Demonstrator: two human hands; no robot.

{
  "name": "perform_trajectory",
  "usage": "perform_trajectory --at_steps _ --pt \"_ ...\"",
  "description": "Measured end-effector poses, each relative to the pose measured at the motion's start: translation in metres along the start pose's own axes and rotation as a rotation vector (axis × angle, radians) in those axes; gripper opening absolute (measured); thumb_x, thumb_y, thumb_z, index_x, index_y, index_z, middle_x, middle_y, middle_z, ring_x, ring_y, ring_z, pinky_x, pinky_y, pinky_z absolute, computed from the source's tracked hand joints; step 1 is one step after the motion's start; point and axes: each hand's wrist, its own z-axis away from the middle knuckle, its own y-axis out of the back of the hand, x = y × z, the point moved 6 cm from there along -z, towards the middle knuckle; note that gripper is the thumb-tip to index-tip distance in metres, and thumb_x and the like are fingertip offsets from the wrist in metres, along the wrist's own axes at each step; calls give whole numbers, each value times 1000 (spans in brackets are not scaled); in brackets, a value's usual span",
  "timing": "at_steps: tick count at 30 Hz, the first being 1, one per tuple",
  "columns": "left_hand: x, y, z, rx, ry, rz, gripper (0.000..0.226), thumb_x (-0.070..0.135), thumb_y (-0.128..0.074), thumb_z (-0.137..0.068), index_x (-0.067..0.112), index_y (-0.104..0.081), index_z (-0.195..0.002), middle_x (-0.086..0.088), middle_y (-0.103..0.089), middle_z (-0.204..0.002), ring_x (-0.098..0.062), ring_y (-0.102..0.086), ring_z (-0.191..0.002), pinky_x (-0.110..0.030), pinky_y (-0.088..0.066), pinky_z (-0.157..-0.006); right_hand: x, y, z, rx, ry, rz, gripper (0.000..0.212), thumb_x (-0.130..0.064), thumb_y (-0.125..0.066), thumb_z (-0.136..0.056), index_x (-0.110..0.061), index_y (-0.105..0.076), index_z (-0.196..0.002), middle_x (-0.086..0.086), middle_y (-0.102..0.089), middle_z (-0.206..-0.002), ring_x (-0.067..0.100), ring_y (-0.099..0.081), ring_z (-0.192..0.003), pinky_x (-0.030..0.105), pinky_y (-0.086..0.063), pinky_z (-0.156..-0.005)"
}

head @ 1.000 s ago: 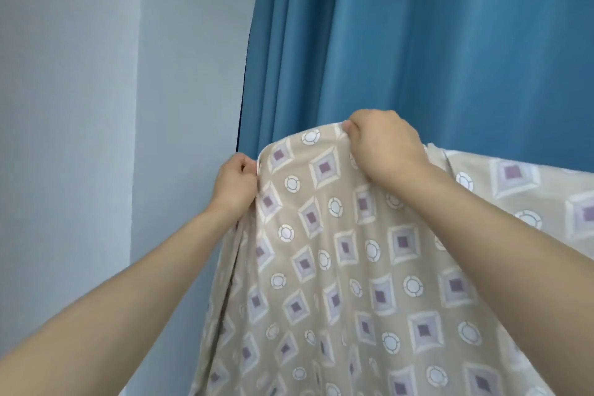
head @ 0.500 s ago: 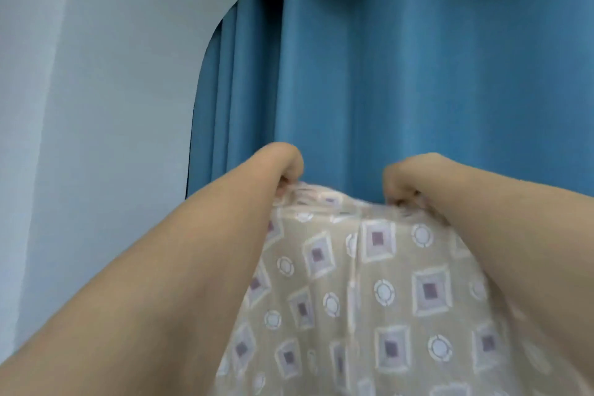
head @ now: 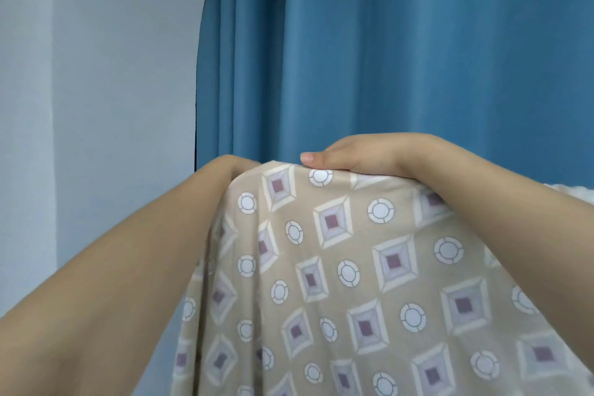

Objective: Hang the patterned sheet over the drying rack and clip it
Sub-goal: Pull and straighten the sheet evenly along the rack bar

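A patterned sheet (head: 353,267) hangs down in front of a blue curtain (head: 418,42). On its top fold the right hand (head: 363,154) lies flat, fingers straight, likely smoothing it. The left hand (head: 238,164) reaches behind that fold; its fingers cannot be seen.

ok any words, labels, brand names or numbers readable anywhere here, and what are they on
None: no readable text anywhere in this view.
The patterned sheet carries only squares and circles, no letters.
The blue curtain and the wall are plain.
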Motion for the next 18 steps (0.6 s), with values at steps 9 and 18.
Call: perform_trajectory --at_steps 9,18 --pt "-100 -68 48 453 -362 937 26 29 -46 -98 12 -58 -83 5 -59 -68 -12 -54 -64 -28 -39 -60 6 -1 4 -46 80 -244 43 -50 -58 -88 -11 -73 -96 9 -75 -93 22 -70 -74 32 -56 -74" --pt "-125 -116 68 767 -380 689 27 18 -41 -103 14 -48 -77 7 -51 -66 -8 -45 -61 -26 -38 -60 16 6 -15 45 109 -353 31 -31 -62 -90 -15 -59 -64 -2 -61 -60 12 -55 -50 25 -46 -56"
